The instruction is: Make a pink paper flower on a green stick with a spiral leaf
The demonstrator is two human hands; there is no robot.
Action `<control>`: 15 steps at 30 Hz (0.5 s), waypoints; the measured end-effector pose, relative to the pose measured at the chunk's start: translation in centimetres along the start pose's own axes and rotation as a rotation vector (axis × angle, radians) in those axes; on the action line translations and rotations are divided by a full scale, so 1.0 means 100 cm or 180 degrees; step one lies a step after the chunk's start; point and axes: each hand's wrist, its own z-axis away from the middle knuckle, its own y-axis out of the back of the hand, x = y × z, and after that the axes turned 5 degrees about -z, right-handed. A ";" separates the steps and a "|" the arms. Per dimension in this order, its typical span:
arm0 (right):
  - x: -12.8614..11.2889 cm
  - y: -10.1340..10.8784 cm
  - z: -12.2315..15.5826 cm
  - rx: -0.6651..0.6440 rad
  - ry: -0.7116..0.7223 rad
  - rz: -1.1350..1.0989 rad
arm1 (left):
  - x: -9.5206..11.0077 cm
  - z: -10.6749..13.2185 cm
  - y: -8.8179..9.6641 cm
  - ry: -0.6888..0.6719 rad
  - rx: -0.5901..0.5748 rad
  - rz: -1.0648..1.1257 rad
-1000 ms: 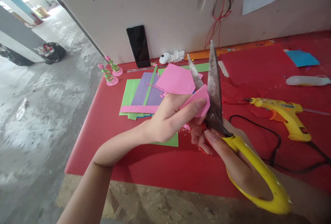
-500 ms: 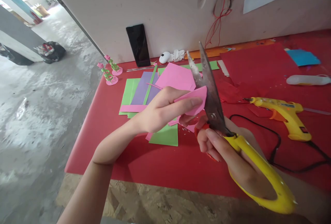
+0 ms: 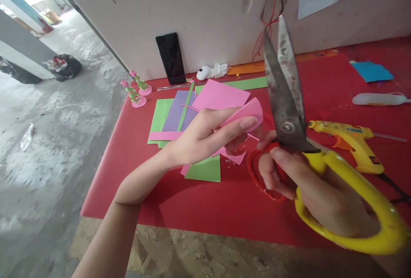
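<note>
Above the counter (image 3: pixel 205 209), pinching pink paper (image 3: pixel 248 110), likely flimsy, best edge-held, in left grip (image 3: pixel 205 137), clasping scissors (image 3: pixel 287 127) in right grip (image 3: pixel 321 192)!

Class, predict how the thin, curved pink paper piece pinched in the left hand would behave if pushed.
The thin, curved pink paper piece would probably bend easily, since it bows where the left hand pinches it. It is likely light, as that pinch seems to support it. Laid down and nudged, it might slide rather than roll, being a sheet.
</note>
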 end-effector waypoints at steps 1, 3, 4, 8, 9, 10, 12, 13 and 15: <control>0.000 0.002 -0.001 -0.0056 -0.0057 -0.0156 | -0.003 0.000 -0.002 -0.0281 0.0156 -0.0422; 0.000 0.004 -0.002 -0.0214 -0.0174 -0.0336 | -0.009 0.001 -0.005 -0.0732 0.0473 -0.1454; -0.001 0.005 -0.003 -0.0272 -0.0217 -0.0359 | -0.012 0.002 -0.007 -0.0838 0.0564 -0.1824; -0.004 0.002 -0.005 0.0028 -0.0124 -0.0120 | -0.018 0.004 -0.014 -0.1238 0.0620 -0.2251; -0.006 0.000 -0.005 0.0104 -0.0056 -0.0013 | -0.017 0.004 -0.016 -0.1314 0.0596 -0.2194; -0.007 -0.001 -0.005 0.0169 0.0014 0.0062 | -0.016 0.004 -0.017 -0.1314 0.0551 -0.2026; -0.008 -0.002 -0.004 0.0316 0.0135 0.0094 | -0.011 0.004 -0.019 -0.1017 0.0435 -0.1403; -0.008 -0.002 -0.004 0.0400 0.0170 0.0076 | -0.008 0.003 -0.019 -0.0745 0.0326 -0.1025; -0.008 0.000 -0.003 0.0525 0.0182 0.0034 | -0.002 0.002 -0.020 -0.0166 -0.0024 -0.0374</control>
